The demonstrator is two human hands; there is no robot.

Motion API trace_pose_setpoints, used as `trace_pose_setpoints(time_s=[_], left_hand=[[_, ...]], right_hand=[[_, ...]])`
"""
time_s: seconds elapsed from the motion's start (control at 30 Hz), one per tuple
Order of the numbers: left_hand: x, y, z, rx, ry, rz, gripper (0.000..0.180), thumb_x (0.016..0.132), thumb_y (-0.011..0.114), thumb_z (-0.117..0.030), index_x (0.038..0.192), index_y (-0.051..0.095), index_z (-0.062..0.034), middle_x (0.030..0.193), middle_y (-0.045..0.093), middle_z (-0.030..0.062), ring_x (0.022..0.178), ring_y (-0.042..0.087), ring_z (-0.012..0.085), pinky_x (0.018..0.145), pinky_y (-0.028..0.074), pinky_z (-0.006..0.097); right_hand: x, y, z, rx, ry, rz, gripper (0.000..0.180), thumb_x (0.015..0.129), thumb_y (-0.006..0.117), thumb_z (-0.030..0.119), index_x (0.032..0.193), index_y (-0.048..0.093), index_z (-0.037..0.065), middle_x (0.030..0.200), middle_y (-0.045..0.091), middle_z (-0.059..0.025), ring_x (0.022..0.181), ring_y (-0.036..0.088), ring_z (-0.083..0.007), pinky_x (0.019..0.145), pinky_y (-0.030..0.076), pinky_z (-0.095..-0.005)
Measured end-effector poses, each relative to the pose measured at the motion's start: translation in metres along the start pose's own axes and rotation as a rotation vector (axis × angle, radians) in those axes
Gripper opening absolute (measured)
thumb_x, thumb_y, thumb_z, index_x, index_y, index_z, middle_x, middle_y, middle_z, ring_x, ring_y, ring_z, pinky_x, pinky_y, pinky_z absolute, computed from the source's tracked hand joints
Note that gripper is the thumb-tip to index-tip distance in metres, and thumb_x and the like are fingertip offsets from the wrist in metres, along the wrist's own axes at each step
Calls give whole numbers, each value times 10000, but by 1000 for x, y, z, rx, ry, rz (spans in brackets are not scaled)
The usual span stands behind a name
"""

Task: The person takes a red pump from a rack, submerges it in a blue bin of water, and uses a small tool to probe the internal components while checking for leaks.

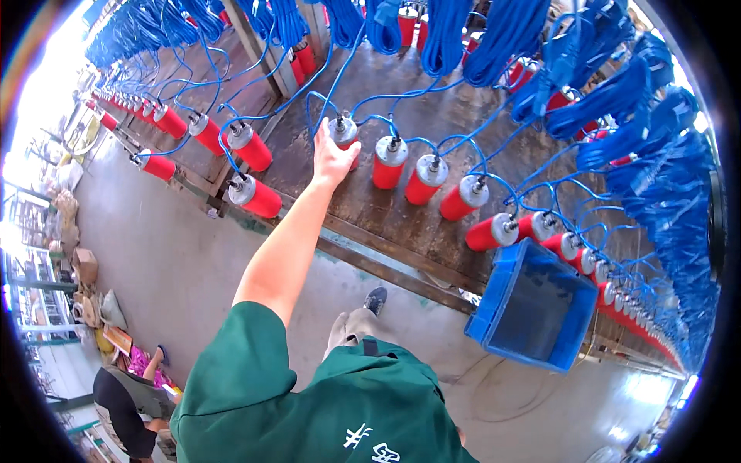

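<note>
A long dark wood table (401, 208) runs across the room, and a row of red cans (421, 179) with silver caps stands on it, each with a blue wire (370, 119) on top. A blue bin (532, 309) sits at the table's near edge. The grey floor (177, 262) lies beside the table.
</note>
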State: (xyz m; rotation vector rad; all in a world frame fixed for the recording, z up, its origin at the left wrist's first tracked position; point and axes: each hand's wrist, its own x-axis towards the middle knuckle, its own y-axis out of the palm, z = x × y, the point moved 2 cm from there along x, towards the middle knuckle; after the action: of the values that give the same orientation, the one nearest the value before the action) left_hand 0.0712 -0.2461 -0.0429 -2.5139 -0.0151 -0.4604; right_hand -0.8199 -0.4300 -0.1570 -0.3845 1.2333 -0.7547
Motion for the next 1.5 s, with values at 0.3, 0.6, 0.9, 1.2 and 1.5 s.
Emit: trace_pose_setpoints(time_s=[0.3,0.6,0.9,1.2,1.5], left_hand=[[44,-5,20,260,28,338,962,722,890,-487,1409,514,72,1385,608,246,1348,542,366,1173,405,371],[-60,-55,-36,-5,28,46,691,711,947,-260,1259,611,-7,1159,674,117,1047,663,226,948,540,373],[-215,-89,-146,-523,-381,162,561,792,876,-125,1262,583,-40,1084,627,11,951,634,116,834,563,288],[-319,-5,-241,-935,-688,392,545,957,668,-496,1287,611,-65,1203,739,142,1057,748,308,853,645,486],[-342,67,-281,-794,-731,375,539,952,682,-496,1292,593,-87,1157,742,148,1007,753,291,799,648,435]], right_hand=[[4,-38,70,84,-11,17,206,980,652,141,1094,665,-30,941,736,-141,735,710,-199,591,520,-319],[24,-33,128,308,-34,135,187,1003,617,146,1100,646,-11,899,708,-112,706,726,-204,549,559,-323],[63,-78,89,252,33,201,164,991,638,147,1083,688,20,903,726,-70,740,739,-182,595,578,-327],[128,-210,72,315,-20,-57,196,975,630,143,1049,709,-21,813,706,-81,662,670,-160,571,540,-316],[234,-347,172,247,-560,-548,257,928,738,212,1101,693,28,960,754,-167,902,734,-317,813,562,-407]])
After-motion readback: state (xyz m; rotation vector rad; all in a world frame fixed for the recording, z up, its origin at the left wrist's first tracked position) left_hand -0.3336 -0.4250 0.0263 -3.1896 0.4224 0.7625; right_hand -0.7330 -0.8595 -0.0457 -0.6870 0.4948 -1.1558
